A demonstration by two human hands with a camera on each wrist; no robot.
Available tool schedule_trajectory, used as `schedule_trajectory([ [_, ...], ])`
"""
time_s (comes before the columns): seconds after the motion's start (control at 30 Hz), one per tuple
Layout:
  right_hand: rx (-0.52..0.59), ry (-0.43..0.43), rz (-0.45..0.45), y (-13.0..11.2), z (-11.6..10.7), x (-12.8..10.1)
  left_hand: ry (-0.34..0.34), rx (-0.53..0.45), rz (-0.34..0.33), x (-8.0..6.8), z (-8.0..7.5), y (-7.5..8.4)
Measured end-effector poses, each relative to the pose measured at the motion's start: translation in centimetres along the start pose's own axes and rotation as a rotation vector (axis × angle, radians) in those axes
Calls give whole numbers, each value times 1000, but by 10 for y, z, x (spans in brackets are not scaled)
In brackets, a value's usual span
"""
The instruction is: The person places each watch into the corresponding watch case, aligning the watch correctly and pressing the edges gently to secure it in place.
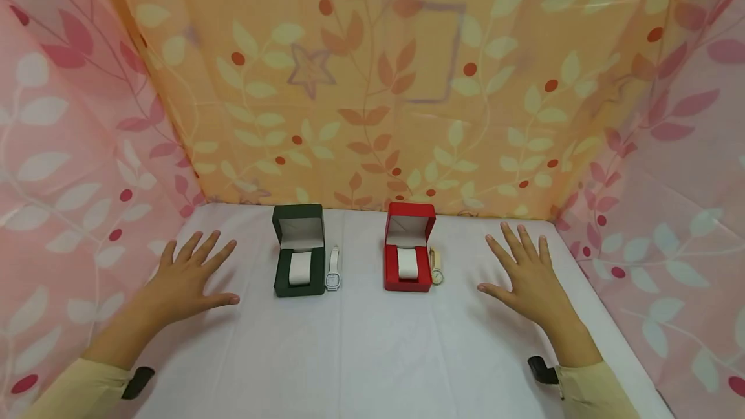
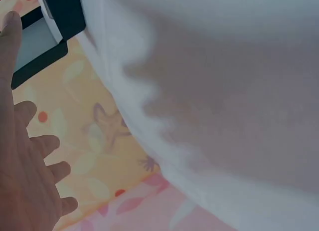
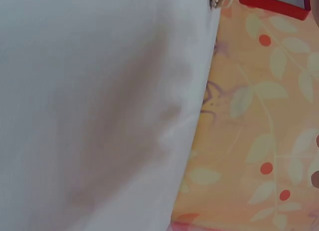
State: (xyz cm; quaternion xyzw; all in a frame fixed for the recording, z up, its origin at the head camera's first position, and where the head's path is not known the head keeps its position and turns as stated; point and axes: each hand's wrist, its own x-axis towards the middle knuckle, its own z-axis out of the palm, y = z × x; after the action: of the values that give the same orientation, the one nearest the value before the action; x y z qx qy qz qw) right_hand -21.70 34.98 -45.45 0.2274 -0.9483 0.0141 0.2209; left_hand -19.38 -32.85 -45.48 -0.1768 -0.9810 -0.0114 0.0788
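Hands: left hand [image 1: 189, 277] and right hand [image 1: 526, 273] flat on white cloth [image 1: 372, 341], fingers spread wide, holding nothing.
Green box [image 1: 299, 252]: open, right of left hand, white watch [image 1: 332, 270] touching its right side.
Red box [image 1: 409, 249]: open, left of right hand, gold watch [image 1: 436, 268] just beside, nearer right hand.
Axis: both watches lying near-to-far.

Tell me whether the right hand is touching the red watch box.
Apart. In the head view the right hand lies flat on the white cloth, with a strip of bare cloth and a gold watch between it and the red box.
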Motion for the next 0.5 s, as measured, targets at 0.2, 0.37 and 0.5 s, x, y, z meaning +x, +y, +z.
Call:
schedule_trajectory([
  [0.2,72,3,11,-10,4,6,-8,-49,16,5,-4,12],
  [0.37,112,6,24,-18,7,9,-3,-116,44,8,-5,21],
  [0.5,120,14,17,-25,9,14,7,-144,50,9,1,22],
])
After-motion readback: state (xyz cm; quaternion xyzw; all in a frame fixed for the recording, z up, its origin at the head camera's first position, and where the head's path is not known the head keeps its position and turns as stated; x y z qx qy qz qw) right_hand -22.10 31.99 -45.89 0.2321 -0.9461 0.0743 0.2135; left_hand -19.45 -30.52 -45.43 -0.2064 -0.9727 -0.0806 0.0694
